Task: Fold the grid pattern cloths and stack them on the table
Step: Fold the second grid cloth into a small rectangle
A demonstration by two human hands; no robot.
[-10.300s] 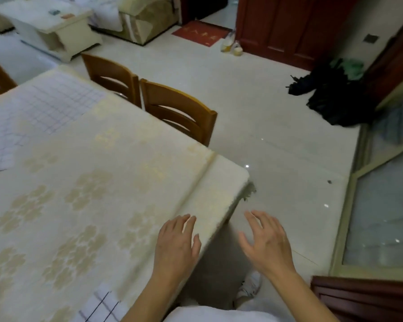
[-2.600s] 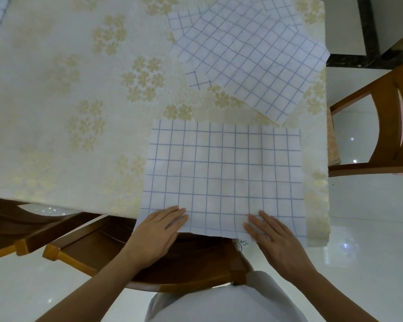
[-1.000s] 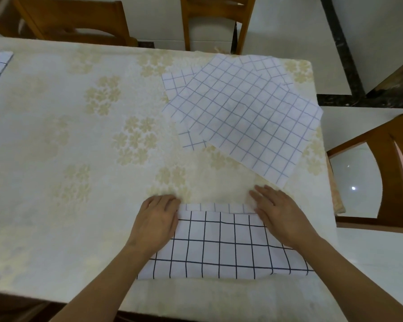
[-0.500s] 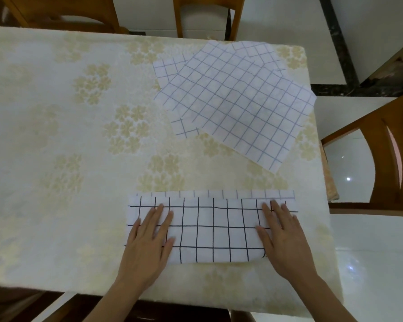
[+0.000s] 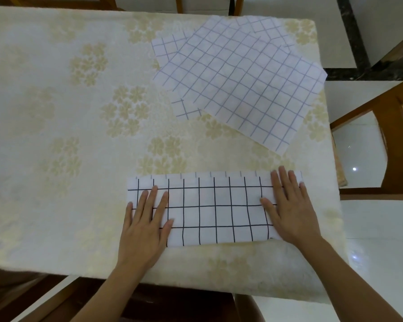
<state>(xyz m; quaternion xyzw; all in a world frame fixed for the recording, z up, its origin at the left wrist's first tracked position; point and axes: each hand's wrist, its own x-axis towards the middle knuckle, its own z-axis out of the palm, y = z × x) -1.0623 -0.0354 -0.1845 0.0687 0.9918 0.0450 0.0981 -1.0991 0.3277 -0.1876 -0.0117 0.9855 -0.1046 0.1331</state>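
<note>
A folded grid cloth [image 5: 215, 211] with dark lines lies as a long strip near the table's [image 5: 56, 159] front edge. The left hand [image 5: 146, 225] and right hand [image 5: 289, 212] press flat on its ends, fingers spread, gripping nothing. Beyond it, two unfolded pale-lined grid cloths [image 5: 242, 82] overlap near the far right corner. A wooden chair [image 5: 396, 145] stands at the right.

Bare forearms, no sleeves, no jewellery.
</note>
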